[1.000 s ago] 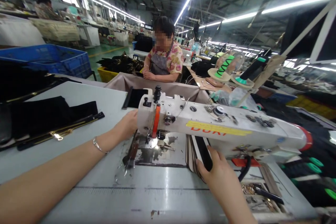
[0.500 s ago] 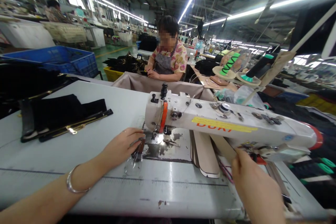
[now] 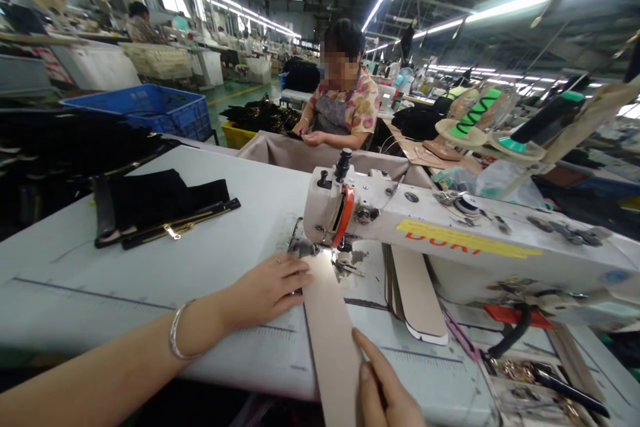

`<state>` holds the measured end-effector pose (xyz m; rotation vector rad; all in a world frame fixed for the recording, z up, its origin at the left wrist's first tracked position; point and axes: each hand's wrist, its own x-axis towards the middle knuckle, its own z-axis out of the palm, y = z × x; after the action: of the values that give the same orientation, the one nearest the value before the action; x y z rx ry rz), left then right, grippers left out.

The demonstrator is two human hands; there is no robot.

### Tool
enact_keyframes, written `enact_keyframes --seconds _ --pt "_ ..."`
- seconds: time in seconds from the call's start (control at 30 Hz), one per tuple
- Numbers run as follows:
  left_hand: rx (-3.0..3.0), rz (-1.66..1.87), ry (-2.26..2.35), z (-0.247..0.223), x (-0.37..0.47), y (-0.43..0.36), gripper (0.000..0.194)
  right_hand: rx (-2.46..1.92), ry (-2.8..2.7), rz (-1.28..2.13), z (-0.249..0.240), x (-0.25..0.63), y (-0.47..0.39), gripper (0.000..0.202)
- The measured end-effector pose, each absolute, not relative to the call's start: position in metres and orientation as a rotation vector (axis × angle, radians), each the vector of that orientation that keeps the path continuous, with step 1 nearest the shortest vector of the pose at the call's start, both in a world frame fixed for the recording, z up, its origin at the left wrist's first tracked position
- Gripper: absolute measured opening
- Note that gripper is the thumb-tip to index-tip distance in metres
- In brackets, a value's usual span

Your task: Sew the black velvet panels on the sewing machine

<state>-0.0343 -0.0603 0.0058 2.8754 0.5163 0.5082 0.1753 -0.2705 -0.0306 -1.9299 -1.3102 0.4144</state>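
A long beige strip (image 3: 330, 340) runs from the table's front edge up to the lit needle area of the sewing machine (image 3: 450, 227). My right hand (image 3: 385, 383) pinches its right edge near the lower end. Flat on the table, my left hand (image 3: 273, 283) stretches its fingers to the strip's upper left edge beside the presser foot, gripping nothing. Under the machine arm lies a stack of similar beige strips (image 3: 420, 293). A folded black piece (image 3: 165, 203) with a gold zipper rests on the table to the left.
A dark pile of pieces (image 3: 55, 160) lies at the far left, in front of a blue crate (image 3: 185, 117). Across the table sits a co-worker (image 3: 343, 103) behind a beige cloth-lined trough (image 3: 280, 153). Thread cones (image 3: 477, 113) stand at right; metal parts (image 3: 520, 373) lie low right.
My right hand has drawn a beige strip from under the machine arm and brought it left to the needle area. My left hand now touches its edge. The view has shifted.
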Motion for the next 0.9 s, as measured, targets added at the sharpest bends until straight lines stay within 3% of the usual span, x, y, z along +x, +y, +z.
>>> enact_keyframes --seconds 0.33,0.9 --pt "2.845 0.482 0.569 0.004 -0.032 -0.051 0.041 -1.893 -1.620 0.554 -0.034 0.158 -0.246 0.053" --pt "2.850 0.449 0.609 0.002 -0.028 -0.054 0.044 -2.005 -1.668 0.643 -0.034 0.157 -0.241 0.053"
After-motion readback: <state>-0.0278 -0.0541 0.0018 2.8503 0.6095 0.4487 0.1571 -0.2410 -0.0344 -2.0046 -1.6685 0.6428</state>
